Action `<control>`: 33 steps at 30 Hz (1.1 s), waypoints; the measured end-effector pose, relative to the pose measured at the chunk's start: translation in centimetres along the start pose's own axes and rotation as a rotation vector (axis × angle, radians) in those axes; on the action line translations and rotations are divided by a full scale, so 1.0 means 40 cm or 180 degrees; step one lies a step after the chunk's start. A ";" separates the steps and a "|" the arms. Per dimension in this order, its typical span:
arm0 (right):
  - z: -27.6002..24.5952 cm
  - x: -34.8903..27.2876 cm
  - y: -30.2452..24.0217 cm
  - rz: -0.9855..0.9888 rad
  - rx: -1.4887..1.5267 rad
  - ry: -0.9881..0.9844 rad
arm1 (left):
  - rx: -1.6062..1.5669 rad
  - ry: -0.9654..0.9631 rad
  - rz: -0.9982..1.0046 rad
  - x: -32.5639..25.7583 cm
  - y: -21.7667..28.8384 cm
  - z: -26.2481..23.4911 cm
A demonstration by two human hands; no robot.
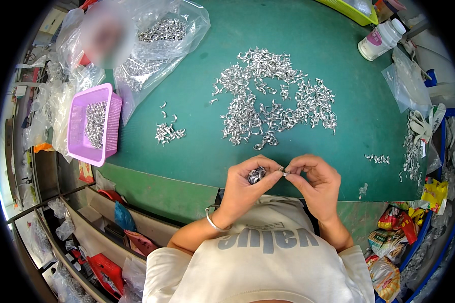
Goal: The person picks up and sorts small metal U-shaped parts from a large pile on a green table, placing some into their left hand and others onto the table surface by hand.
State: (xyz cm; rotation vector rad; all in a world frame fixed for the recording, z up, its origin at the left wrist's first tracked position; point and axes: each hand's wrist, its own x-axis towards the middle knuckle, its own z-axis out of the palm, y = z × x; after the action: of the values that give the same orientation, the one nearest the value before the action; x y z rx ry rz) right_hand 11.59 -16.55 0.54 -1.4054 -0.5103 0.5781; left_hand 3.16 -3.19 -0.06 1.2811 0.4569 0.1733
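Near the table's front edge my left hand (240, 189) cups a bunch of small curved silver metal pieces (256, 175) in its palm. Its thumb and forefinger come together at one small metal piece (285, 173). My right hand (318, 187) pinches the same piece from the other side with thumb and forefinger. Just beyond my hands a big loose pile of curved silver metal pieces (242, 111) spreads over the green table (187, 116). A smaller heap of like pieces (169, 133) lies to the left, and a short row of them (377, 158) to the right.
A purple basket (114, 121) of metal pieces stands at the left, beside a large clear plastic bag (182, 45) of more. A white bottle (381, 40) is at the far right, near a yellow-green tray (351, 10). Drawers (136, 217) with bags sit lower left.
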 end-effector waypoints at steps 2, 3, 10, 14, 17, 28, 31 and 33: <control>0.004 -0.001 -0.001 0.0115 0.0408 0.0111 | -0.0077 -0.0054 -0.0132 -0.001 0.003 0.000; 0.005 -0.002 -0.002 0.0180 0.0477 0.0128 | -0.0114 -0.0075 -0.0197 -0.002 0.004 -0.001; 0.004 -0.003 0.004 0.0394 0.0891 0.0141 | -0.1817 -0.0520 -0.1441 -0.004 0.006 -0.016; 0.011 -0.003 0.008 0.0448 0.1059 0.0177 | -0.2238 -0.0705 -0.1635 0.000 0.007 -0.017; 0.004 -0.006 0.015 0.0365 0.1182 0.0062 | -0.2370 -0.0755 -0.1780 0.003 0.002 -0.019; -0.099 0.112 0.126 -0.0619 -0.3705 0.0521 | -0.2041 -0.0588 -0.1165 0.017 -0.017 -0.004; -0.075 0.102 0.128 -0.0443 -0.3948 0.0073 | -0.1913 -0.0340 -0.1434 0.018 -0.020 0.000; -0.055 0.077 0.117 -0.0286 -0.3911 -0.0228 | -0.2029 -0.0295 -0.1649 0.019 -0.042 -0.013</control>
State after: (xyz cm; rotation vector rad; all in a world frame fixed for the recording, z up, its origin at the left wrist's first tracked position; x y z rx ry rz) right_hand 15.00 -15.87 -4.34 -2.4945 -1.0735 0.1989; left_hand 3.41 -2.91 -1.93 0.5186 0.5802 -0.1701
